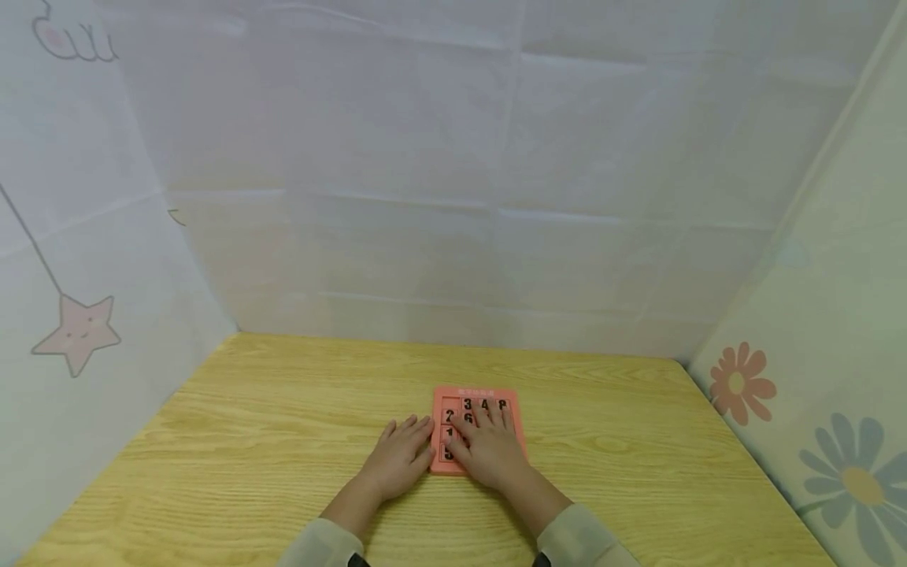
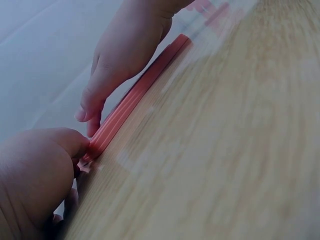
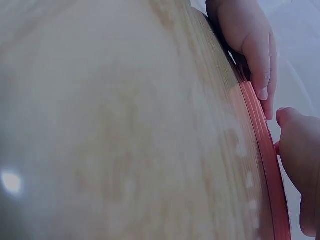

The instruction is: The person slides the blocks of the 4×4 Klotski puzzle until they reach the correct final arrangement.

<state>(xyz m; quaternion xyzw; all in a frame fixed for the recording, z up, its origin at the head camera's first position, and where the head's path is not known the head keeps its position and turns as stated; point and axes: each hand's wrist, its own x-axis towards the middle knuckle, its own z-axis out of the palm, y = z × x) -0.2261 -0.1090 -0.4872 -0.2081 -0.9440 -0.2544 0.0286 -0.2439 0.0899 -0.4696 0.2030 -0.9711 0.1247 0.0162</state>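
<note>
A pink number sliding puzzle [image 1: 438,441] lies flat on the wooden table, its tiles bearing black digits such as 3, 4, 8, 2, 6 and 1. One slot at its upper left holds no tile. Over the puzzle's right part my right hand [image 1: 492,450] spreads its fingers, covering several tiles. Beside the left edge is my left hand [image 1: 398,458], its fingertips touching the frame. The left wrist view shows the pink side edge [image 2: 140,95] with the left thumb [image 2: 75,142] against its near corner. In the right wrist view the right thumb [image 3: 286,116] is above the puzzle's surface.
The yellow wood-grain table [image 1: 283,409] extends around the puzzle on all sides. A pale cloth [image 1: 397,157] hangs behind it. Similar cloth stands at both sides, printed with a pink star [image 1: 78,335] on the left and flowers [image 1: 737,383] on the right.
</note>
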